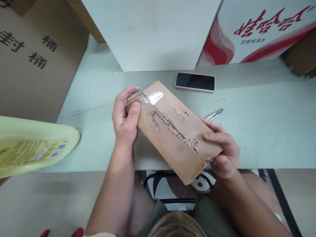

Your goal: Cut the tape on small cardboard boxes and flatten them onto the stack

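Both hands hold a small brown cardboard box (172,131) above the front edge of the table, tilted with its left end farther away. Its upper face has a lengthwise seam, torn and scuffed patches, and shiny clear tape near the left end. My left hand (127,115) is closed round that left end, thumb on top. At the right end my right hand (223,148) grips the corner, with fingers along the side and on top. Just beyond the right hand lies a slim silvery pen-like item (215,114), partly hidden by the box and fingers.
A phone (195,82) lies screen up on the pale green table (266,131). Behind it stand a white box (158,36) and a red-and-white carton (256,36). A large brown carton (37,75) and a yellow bottle (37,144) are at left.
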The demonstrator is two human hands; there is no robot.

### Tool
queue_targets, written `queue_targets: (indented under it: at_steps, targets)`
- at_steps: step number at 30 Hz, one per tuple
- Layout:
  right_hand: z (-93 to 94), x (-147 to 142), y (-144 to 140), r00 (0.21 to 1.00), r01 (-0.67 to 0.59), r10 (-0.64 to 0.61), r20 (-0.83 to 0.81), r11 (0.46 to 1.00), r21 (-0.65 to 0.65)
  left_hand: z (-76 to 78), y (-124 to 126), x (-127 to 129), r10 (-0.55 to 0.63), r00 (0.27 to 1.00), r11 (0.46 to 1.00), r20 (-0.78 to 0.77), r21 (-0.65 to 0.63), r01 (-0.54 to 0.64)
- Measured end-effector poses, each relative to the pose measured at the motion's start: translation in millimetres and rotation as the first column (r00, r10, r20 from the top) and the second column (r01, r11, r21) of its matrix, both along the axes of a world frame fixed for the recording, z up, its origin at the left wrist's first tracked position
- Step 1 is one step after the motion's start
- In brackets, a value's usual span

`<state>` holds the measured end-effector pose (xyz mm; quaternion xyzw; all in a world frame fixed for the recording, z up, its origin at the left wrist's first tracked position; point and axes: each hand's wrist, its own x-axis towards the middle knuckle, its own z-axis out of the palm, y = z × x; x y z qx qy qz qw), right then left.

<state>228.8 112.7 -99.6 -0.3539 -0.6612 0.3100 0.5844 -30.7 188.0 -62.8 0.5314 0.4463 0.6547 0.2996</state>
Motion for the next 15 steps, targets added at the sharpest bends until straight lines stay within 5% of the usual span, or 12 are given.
queue_targets:
  at_steps: [6, 9, 15]
  targets:
    - [0.1, 2.0, -0.4, 0.998, 0.021, -0.021, 0.053, 1.000, -0.001, 19.0, -4.2, -3.0, -0.041, 0.971, 0.999, -0.234, -0.043, 0.032]
    - [-1.3, -0.4, -1.8, 0.998, 0.045, -0.044, 0.046, 0.999, -0.021, 26.4, -6.0, 0.2, -0.082, 0.970, 0.995, -0.228, -0.075, 0.067]
    - [-4.9, -5.4, -5.7, 0.999, -0.047, 0.046, -0.013, 0.994, -0.101, 18.3, -4.7, -5.8, -0.119, 0.961, 0.993, -0.250, -0.044, 0.112]
